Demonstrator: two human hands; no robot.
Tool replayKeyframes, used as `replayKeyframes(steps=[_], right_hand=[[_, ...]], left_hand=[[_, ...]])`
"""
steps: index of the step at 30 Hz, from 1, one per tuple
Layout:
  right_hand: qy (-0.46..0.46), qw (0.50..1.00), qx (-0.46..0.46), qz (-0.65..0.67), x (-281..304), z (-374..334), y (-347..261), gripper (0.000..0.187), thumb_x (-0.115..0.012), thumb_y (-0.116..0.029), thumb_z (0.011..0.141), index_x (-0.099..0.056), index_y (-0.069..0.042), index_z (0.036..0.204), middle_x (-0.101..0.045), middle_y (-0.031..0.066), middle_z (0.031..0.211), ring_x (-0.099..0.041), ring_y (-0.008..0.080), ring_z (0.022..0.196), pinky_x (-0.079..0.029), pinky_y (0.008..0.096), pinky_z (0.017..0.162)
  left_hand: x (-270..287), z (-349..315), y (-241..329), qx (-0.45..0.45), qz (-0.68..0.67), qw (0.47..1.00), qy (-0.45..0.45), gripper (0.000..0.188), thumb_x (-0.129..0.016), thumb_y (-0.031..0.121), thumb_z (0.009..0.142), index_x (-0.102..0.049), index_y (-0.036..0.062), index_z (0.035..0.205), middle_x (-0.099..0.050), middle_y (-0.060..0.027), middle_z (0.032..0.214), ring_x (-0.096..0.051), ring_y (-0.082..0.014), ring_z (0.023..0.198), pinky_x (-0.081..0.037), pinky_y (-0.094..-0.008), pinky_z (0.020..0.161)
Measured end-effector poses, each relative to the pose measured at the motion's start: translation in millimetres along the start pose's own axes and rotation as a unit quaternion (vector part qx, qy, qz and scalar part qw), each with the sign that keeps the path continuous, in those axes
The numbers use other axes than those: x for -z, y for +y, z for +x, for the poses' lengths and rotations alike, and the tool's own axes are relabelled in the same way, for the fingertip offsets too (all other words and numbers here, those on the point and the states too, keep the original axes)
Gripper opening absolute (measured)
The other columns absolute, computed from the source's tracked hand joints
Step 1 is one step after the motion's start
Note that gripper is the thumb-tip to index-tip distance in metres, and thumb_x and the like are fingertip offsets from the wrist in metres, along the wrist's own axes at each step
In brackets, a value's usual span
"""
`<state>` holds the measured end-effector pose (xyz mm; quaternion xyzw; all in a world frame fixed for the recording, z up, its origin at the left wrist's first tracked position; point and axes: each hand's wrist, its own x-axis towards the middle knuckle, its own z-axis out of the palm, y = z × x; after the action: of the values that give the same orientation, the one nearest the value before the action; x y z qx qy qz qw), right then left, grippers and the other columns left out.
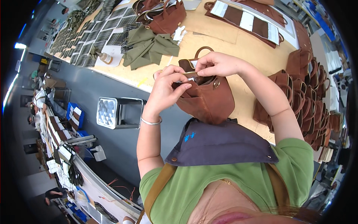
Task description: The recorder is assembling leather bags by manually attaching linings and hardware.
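Note:
A reddish-brown handbag [209, 100] hangs between my hands at the table's edge, its mouth partly open. A gold-toothed zipper [190, 72] runs along its top, and one rolled handle [204, 48] stands up behind. My left hand [168, 87] is closed on the bag's left rim, thumb toward the opening. With fingers pinched together, my right hand [216, 64] grips the zipper's right end at the far rim. Whether a slider is between those fingertips is hidden. A small metal fitting [216, 84] shows on the bag's right side.
The pale worktable [246, 67] carries olive cloth [149, 46], plaid pieces [104, 31], a small bottle [105, 58] and another brown bag [169, 18]. Many finished-looking brown bags [304, 97] crowd the right side. A metal-topped stool [107, 113] stands on the floor at left.

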<state>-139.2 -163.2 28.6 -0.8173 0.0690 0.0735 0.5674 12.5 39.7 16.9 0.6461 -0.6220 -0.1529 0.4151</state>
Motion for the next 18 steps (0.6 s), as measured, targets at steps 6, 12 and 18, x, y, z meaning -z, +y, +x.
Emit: replayKeyframes(steps=[6, 12, 18], right_hand=[[0.001, 1.000, 0.017, 0.009, 3.7, 6.0, -0.8, 0.016, -0.072, -0.020, 0.086, -0.070, -0.005, 0.093, -0.059, -0.0027, 0.071, -0.051, 0.0073, 0.067, -0.043, 0.0259, 0.062], [0.020, 0.999, 0.015, -0.030, -2.7, 2.5, -23.3, 0.010, -0.071, -0.012, 0.088, -0.068, -0.003, 0.088, -0.050, -0.0065, 0.070, -0.044, 0.0032, 0.064, -0.038, 0.0225, 0.058], [0.049, 0.995, 0.032, -0.084, -6.0, 2.2, -25.1, 0.011, -0.071, -0.010, 0.085, -0.068, 0.000, 0.086, -0.051, -0.0046, 0.072, -0.044, 0.0055, 0.065, -0.038, 0.0240, 0.058]], left_hand=[[4.8, 4.9, 4.6, -0.060, 0.036, 0.997, 0.010, 0.013, -0.078, 0.006, 0.077, -0.067, -0.0002, 0.080, -0.060, -0.0064, 0.099, -0.058, -0.0201, 0.083, -0.047, -0.0306, 0.069], [7.8, 6.3, 2.9, -0.005, 0.018, 0.999, -0.038, 0.013, -0.078, 0.012, 0.080, -0.068, 0.0039, 0.083, -0.064, -0.0056, 0.105, -0.058, -0.0218, 0.085, -0.039, -0.0355, 0.088], [2.9, 8.6, 0.3, -0.037, 0.045, 0.998, -0.016, 0.013, -0.077, 0.016, 0.081, -0.069, 0.0068, 0.084, -0.066, -0.0054, 0.105, -0.058, -0.0211, 0.088, -0.034, -0.0368, 0.094]])
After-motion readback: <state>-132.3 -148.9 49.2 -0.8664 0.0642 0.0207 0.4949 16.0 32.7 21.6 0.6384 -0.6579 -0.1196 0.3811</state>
